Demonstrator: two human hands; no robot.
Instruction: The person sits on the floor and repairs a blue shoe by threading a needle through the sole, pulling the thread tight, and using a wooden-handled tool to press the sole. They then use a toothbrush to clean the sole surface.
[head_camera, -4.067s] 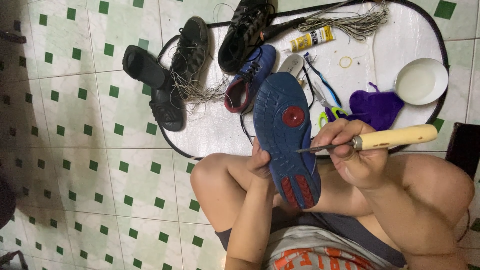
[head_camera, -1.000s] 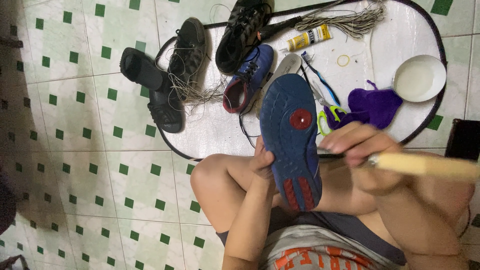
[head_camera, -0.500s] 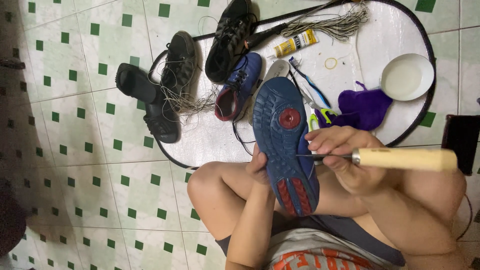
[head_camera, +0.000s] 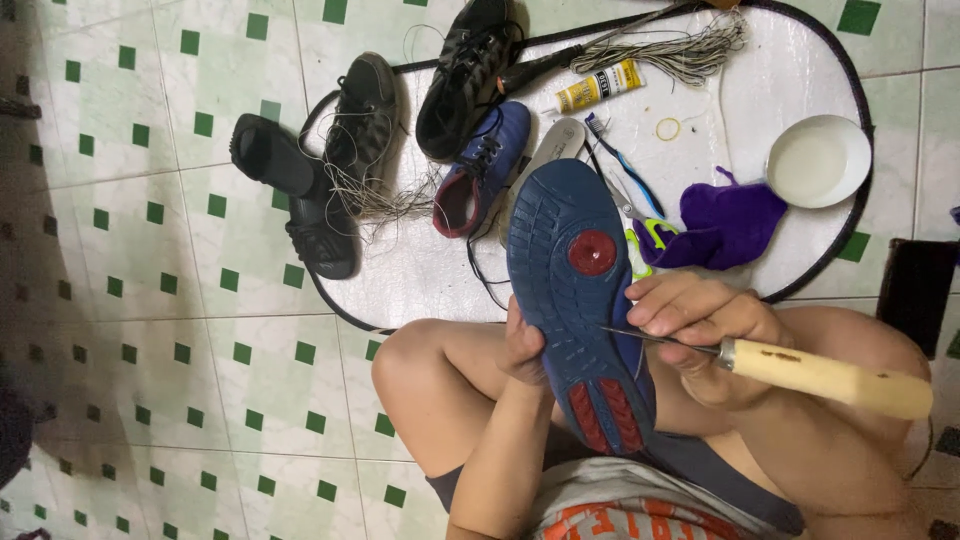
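Seated figure, viewed from above. The blue rubber-soled shoe with red tread patches (head_camera: 578, 300) lay sole-up across the bare knees. The left hand (head_camera: 522, 348) steadied it from the near side, its grip clenched on the sole's edge. The right hand (head_camera: 700, 318) had its grip closed around a pale wooden-handled awl (head_camera: 800, 370), whose thin metal shaft crossed the sole's right edge.

Beyond the knees, an oval white mat with a dark rim (head_camera: 800, 70) lay on the green-and-white tiled floor (head_camera: 150, 350). On the mat lay a second blue shoe with a red lining (head_camera: 480, 170), a purple cloth (head_camera: 720, 225) and a round white bowl (head_camera: 818, 160). Farther off lay two black shoes tangled in grey thread (head_camera: 330, 170), a black laced shoe (head_camera: 465, 75), a yellow glue tube (head_camera: 600, 88) and a bundle of grey cord (head_camera: 670, 50).
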